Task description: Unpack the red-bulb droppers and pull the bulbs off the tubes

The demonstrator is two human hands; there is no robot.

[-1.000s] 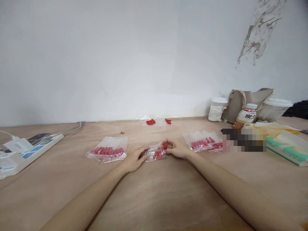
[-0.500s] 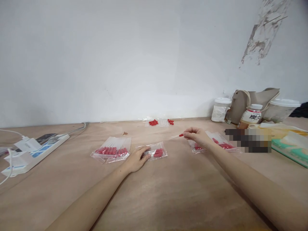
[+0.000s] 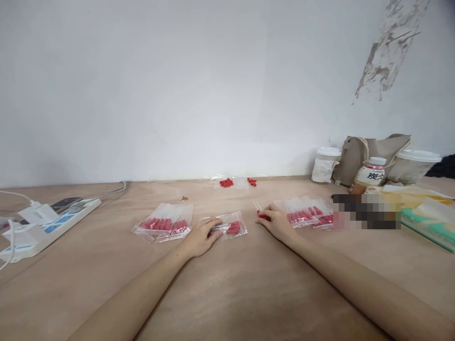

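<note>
My left hand (image 3: 201,238) lies at the left end of a small clear plastic bag (image 3: 242,219), fingers over it and thumb at its near edge. Several red-ended sticks (image 3: 233,228) show inside that bag. To its right, my right hand (image 3: 279,222) is closed low over the table, pinching a red-ended stick (image 3: 262,216); two thin pale shafts point up and away from the fingers. Beside the left hand lies a bag of red-ended sticks (image 3: 165,223). Another bag of red-ended sticks (image 3: 307,213) lies just beyond the right hand.
Small red pieces (image 3: 226,182) lie on clear plastic near the wall. At left is a white power strip (image 3: 59,226) with chargers and cables. Lidded cups, including one (image 3: 323,166), a bottle (image 3: 369,175), a bag (image 3: 350,158) and a green packet (image 3: 428,222) crowd the right side.
My right hand has come down and nearer to me, onto the table, with the red-ended stick turned to point away. My left hand stays on the small bag.
</note>
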